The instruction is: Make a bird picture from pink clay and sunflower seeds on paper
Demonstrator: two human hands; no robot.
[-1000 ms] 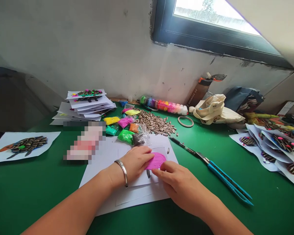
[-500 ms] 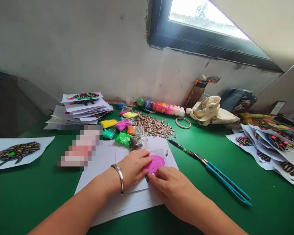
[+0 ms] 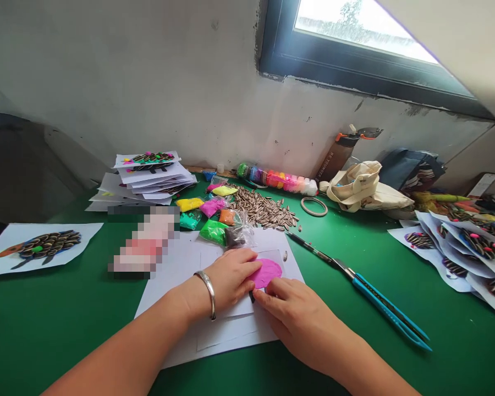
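A flat pink clay oval (image 3: 268, 272) lies on white paper (image 3: 173, 275) in front of me. My left hand (image 3: 231, 278), with a silver bangle at the wrist, rests on the paper, fingers apart, fingertips at the oval's left edge. My right hand (image 3: 291, 308) has its fingers curled and pressed together at the oval's lower edge. A small dark piece (image 3: 252, 297) shows between the hands, by my right fingertips; whether they grip it is hard to make out.
Clay bags (image 3: 213, 231), sunflower seeds (image 3: 268, 209) and a tape ring (image 3: 314, 206) lie behind the paper. Blue tweezers (image 3: 391, 311) and a pen (image 3: 309, 248) are to the right. Seed pictures (image 3: 49, 247) lie left; more are stacked (image 3: 157, 179) behind and at right.
The whole view has shifted, so the table things appear slightly further right. Both hands keep nearly the same place at the pink oval.
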